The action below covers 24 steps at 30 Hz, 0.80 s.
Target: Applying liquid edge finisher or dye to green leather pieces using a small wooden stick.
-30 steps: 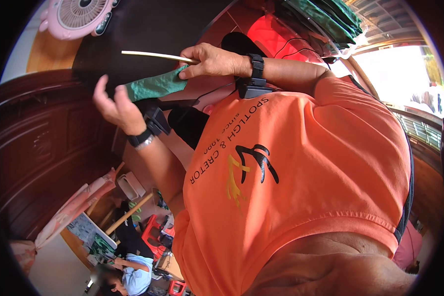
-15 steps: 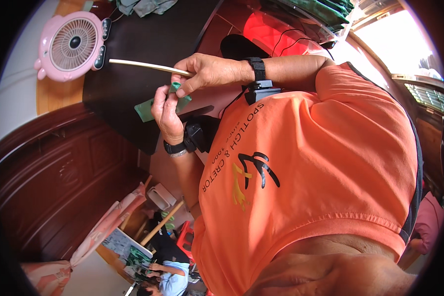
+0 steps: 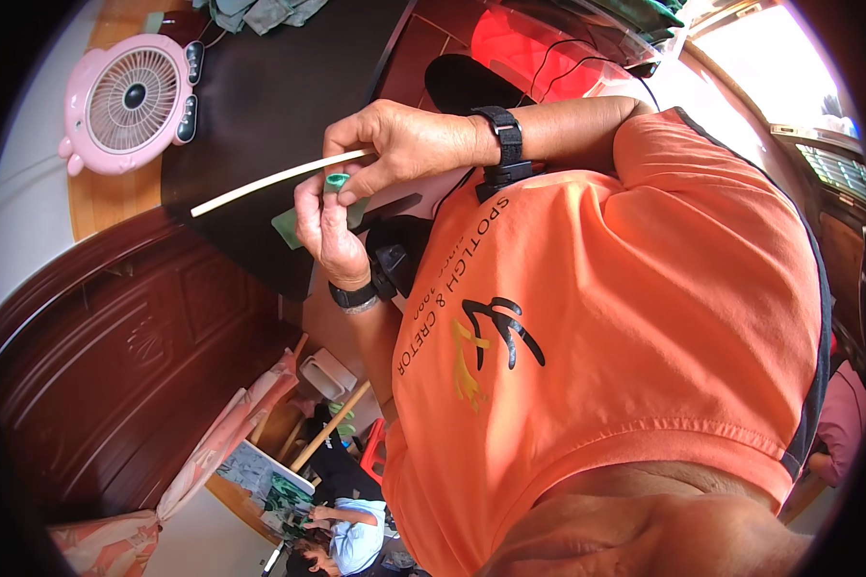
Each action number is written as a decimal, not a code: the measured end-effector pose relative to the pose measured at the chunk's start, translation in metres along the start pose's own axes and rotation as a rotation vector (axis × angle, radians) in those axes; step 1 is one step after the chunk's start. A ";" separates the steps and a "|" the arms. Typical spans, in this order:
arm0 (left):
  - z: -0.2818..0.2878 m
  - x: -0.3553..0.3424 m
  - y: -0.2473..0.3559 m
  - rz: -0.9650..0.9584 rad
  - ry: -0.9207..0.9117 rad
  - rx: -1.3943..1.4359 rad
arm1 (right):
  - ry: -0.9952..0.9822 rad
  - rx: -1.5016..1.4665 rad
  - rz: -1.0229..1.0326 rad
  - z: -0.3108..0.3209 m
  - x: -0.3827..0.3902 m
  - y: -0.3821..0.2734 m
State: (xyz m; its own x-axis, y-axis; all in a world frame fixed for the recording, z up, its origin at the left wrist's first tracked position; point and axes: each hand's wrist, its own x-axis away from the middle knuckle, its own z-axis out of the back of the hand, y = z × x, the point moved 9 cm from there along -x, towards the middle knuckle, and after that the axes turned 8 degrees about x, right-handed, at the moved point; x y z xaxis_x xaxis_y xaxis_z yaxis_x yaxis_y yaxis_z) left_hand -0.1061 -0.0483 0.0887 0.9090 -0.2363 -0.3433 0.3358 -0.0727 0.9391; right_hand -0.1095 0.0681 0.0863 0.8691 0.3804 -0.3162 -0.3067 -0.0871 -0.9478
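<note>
My right hand (image 3: 409,144), coming from the upper right with a black strap at the wrist, is closed on a thin pale stick (image 3: 260,185). The stick's free end points down-left over the dark table. Just below, my left hand (image 3: 334,226), also strapped, pinches a green strip of cloth-like material (image 3: 285,231). At the fingertips this strip curls into a small round opening, beside the tip of my right thumb. Part of the strip hangs behind my left fingers, where they hide it. The stick's inner end is covered by my right hand.
A pink fan (image 3: 130,101) stands at the left of the dark table (image 3: 269,77), with grey-green cloth (image 3: 274,12) at its far edge. Carved dark wood panelling (image 3: 135,337) runs on the left. Another person in light blue (image 3: 358,534) works at lower left; a red object (image 3: 515,58) is near my right forearm.
The stick's free end has swung downward, toward the panelling, in my right hand. The curled green end now shows its round opening, between the same fingers.
</note>
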 end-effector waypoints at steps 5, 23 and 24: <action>0.010 0.004 -0.002 0.040 0.034 0.069 | 0.034 -0.223 -0.060 0.001 0.005 0.009; -0.001 -0.002 0.012 -0.015 -0.205 -0.541 | 0.010 0.165 -0.049 0.012 0.007 0.005; -0.002 -0.002 0.014 -0.039 -0.193 -0.546 | -0.009 0.183 -0.049 0.011 0.006 0.005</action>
State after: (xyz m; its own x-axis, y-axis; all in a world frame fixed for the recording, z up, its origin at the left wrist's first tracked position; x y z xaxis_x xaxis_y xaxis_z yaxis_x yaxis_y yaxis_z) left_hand -0.1023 -0.0467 0.1022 0.8492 -0.4194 -0.3209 0.4934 0.4136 0.7652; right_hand -0.1099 0.0802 0.0801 0.8815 0.3880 -0.2691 -0.3305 0.1000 -0.9385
